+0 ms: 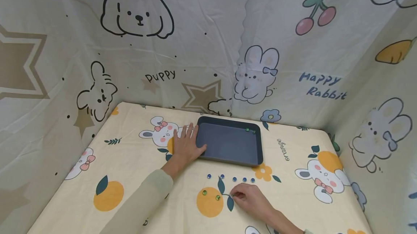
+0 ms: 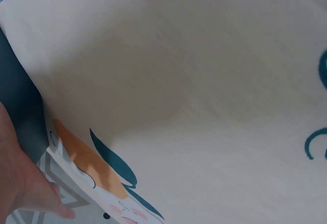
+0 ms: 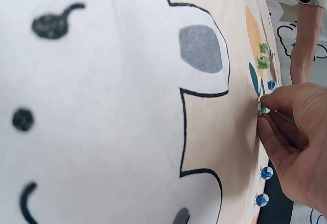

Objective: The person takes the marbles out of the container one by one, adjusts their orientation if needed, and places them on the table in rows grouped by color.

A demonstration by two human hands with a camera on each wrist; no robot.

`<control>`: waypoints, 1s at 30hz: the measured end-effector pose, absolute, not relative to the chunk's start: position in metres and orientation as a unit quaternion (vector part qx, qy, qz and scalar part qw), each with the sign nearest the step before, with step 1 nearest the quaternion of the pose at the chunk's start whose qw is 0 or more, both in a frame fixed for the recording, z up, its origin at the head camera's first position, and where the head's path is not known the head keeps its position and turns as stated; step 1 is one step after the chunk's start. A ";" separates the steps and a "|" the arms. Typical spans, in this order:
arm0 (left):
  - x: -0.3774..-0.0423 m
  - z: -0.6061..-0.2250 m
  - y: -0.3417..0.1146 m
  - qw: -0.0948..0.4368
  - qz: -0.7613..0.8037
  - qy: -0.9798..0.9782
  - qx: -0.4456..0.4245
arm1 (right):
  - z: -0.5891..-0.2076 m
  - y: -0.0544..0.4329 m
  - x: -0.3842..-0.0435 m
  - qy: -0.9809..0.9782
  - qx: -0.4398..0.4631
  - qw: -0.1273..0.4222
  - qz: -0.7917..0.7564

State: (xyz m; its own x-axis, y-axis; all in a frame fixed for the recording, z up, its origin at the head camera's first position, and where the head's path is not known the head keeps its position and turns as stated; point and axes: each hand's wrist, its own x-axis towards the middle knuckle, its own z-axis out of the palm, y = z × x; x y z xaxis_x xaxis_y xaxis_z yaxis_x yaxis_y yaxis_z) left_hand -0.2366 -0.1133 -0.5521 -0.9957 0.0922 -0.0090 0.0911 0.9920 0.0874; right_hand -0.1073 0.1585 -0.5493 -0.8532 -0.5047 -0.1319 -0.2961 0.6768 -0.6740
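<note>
My left hand (image 1: 185, 146) lies with straight, spread fingers at the left edge of a dark grey tray (image 1: 228, 143), the thumb over the rim. In the left wrist view only part of this hand (image 2: 23, 183) shows beside the tray's side (image 2: 23, 106). Near the front, my right hand (image 1: 251, 198) pinches a green glass marble (image 3: 264, 108) between thumb and forefinger, down at the cloth. Left of it lie two other green marbles (image 1: 204, 192). Beyond it several blue marbles (image 1: 234, 179) form a row in front of the tray. Two green marbles (image 1: 247, 130) sit in the tray's far right corner.
A cream patterned cloth (image 1: 137, 161) with oranges and rabbits covers the table. Printed fabric walls (image 1: 202, 53) stand behind the table and along both sides. The tray is close to the back wall.
</note>
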 end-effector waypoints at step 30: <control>-0.236 -0.557 -0.109 -0.004 0.021 0.999 0.040 | -0.507 0.185 -0.227 0.948 -0.150 -0.052 -0.275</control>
